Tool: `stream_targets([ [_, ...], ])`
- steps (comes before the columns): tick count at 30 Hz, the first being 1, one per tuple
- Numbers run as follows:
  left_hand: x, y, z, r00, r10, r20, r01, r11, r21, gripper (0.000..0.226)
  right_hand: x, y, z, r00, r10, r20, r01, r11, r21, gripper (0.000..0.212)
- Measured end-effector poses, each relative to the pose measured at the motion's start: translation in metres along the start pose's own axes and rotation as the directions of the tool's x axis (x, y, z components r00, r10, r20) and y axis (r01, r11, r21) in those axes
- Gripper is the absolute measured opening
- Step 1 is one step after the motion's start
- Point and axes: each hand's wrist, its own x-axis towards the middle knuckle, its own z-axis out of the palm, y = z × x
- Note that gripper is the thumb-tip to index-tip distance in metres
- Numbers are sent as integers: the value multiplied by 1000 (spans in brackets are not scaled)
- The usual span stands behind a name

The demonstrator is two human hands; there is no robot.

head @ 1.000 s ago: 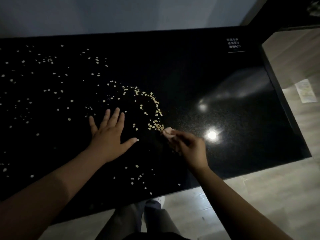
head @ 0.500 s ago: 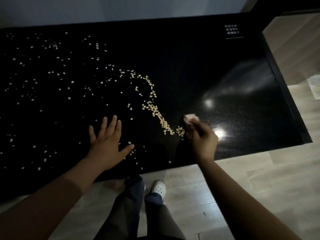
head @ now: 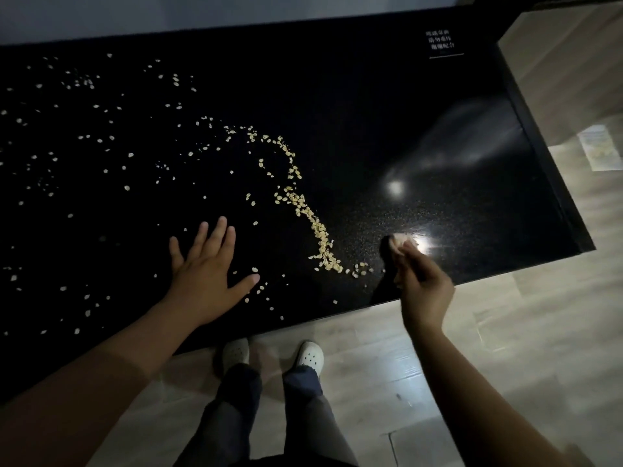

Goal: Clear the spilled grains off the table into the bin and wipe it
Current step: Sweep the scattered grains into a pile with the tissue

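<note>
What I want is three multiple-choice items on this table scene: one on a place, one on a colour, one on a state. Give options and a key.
1. Where does the thick line of grains lie?
A. Between the left hand and the right hand
B. In a bowl
C. In a bin

2. What colour is the table top?
A. White
B. Black
C. Pale wood

3. What is the right hand doing?
A. Lying flat and empty
B. Gripping a brush
C. Holding a small pale wad

Key:
1 A, the line runs down the table between the flat left hand and the right hand.
2 B, the top is glossy black with spots of light glare.
3 C, its fingers are curled round the wad near the table's front edge.
</note>
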Motion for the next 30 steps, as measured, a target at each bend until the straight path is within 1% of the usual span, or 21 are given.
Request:
stream_targets([
  [3,2,-3,-3,1000,24,8,-24,1000,-10,95,-32,8,30,997,-47,60,46,999,23,42],
  [5,2,-6,-4,999,48,2,-48,999,-15,93,-58,6,52,981,-134,143,130,991,35,47],
  [6,2,-8,-4,998,59,-1,-59,998,-12,93,-71,2,61,968,-170,184,161,985,63,44],
  [7,3,-11,-3,998,68,-4,-68,998,-6,95,-81,-2,68,962,-171,212,152,983,102,39],
  [9,4,-15,-5,997,82,3,-82,997,11,100,-90,-15,73,968,-101,229,57,980,193,30],
  [10,4,-17,-6,996,89,8,-89,996,14,101,-88,-20,71,975,-77,207,29,973,227,27],
  [12,5,-21,-6,994,105,11,-106,994,20,101,-77,-27,60,990,-82,117,51,968,247,23],
  [14,5,-24,-6,992,127,13,-127,992,25,102,-59,-26,46,998,-53,21,46,969,242,22],
  [16,6,-26,-5,990,138,15,-139,990,28,102,-41,-21,31,996,-20,-86,38,976,213,23],
  [18,7,-26,-5,989,145,13,-145,989,34,102,-25,-18,18,982,-2,-189,29,990,137,21],
  [20,7,-26,-6,987,157,17,-157,987,34,102,-15,-12,3,971,23,-239,-2,996,90,20],
  [21,7,-27,-7,987,161,16,-161,987,28,103,-14,-8,-1,970,40,-238,-22,997,77,21],
  [24,6,-29,-7,986,166,14,-167,986,24,103,-26,5,1,977,62,-204,-61,998,15,26],
  [26,6,-27,-7,986,164,18,-164,986,23,103,-46,8,16,990,38,-136,-38,999,1,31],
  [28,6,-27,-8,987,159,31,-160,987,31,98,-73,6,39,1000,1,-17,-1,1000,31,30],
  [30,6,-28,-10,986,164,39,-165,986,32,91,-101,2,62,992,-44,119,31,993,111,29],
])
